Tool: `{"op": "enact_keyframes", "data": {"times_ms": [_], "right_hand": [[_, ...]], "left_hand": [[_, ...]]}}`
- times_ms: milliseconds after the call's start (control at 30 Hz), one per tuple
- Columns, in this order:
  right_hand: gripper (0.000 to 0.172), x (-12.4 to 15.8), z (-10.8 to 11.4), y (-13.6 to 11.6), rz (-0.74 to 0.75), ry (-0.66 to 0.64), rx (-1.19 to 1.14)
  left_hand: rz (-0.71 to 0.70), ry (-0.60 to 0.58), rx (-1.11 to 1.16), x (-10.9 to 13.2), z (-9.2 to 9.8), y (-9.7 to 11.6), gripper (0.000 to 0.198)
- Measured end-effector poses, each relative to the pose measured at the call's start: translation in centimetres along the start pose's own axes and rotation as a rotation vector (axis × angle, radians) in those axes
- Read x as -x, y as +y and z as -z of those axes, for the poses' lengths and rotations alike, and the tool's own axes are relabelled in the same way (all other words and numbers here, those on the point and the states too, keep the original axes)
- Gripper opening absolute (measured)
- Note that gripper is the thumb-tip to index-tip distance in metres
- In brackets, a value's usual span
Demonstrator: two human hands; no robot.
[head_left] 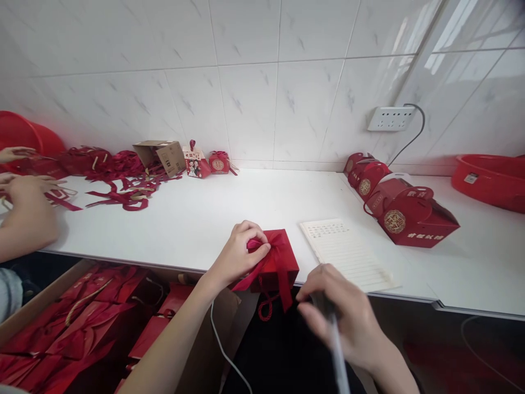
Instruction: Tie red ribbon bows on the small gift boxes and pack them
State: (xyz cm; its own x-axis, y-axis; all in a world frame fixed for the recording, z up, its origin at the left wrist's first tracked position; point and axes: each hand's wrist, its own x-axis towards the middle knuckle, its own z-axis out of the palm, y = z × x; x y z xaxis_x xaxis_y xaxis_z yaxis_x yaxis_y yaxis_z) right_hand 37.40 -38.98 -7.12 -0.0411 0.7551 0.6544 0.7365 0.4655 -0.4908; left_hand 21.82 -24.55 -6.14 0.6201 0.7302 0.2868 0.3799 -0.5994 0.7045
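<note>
A small red gift box (289, 254) sits at the table's front edge, partly overhanging it. Dark red ribbon (283, 273) runs over its top, with tails and a twisted red cord (266, 306) hanging down the front. My left hand (241, 251) pinches the ribbon on top, fingers closed. To the right of the box, my right hand (344, 317) is curled around a slim grey-white tool (337, 350); motion blur hides its kind. This hand is apart from the box, beside a lined notebook (348, 251) with handwriting at its top.
Red handled boxes (410, 219) line the right, near a red basin (488, 180) and power strip (391, 119). Ribbons (118, 194), a cardboard box (170, 158) and another person's arm (28, 213) are at left. Below, a carton (71, 276) holds red boxes; a white cable (221, 345) hangs.
</note>
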Motion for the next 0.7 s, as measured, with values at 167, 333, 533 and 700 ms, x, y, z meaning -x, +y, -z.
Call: {"op": "enact_keyframes", "data": {"times_ms": [167,333,533,700], "right_hand": [[0.015,-2.8,0.0,2.1,-0.356,0.167,-0.058],[0.017,-4.7,-1.6,3.3,-0.393,0.054,-0.154],[0.017,-5.7,-3.2,3.8,-0.449,0.052,-0.315],[0.014,-5.5,-4.1,3.5,-0.505,0.152,-0.423]], "left_hand": [[-0.006,0.023,0.051,0.3,0.0,-0.1,0.01],[-0.014,0.035,0.087,0.4,0.4,-0.1,0.016],[-0.051,0.042,0.063,0.2,0.1,-0.6,0.01],[0.095,0.356,0.104,0.9,-1.5,-1.3,0.018]]}}
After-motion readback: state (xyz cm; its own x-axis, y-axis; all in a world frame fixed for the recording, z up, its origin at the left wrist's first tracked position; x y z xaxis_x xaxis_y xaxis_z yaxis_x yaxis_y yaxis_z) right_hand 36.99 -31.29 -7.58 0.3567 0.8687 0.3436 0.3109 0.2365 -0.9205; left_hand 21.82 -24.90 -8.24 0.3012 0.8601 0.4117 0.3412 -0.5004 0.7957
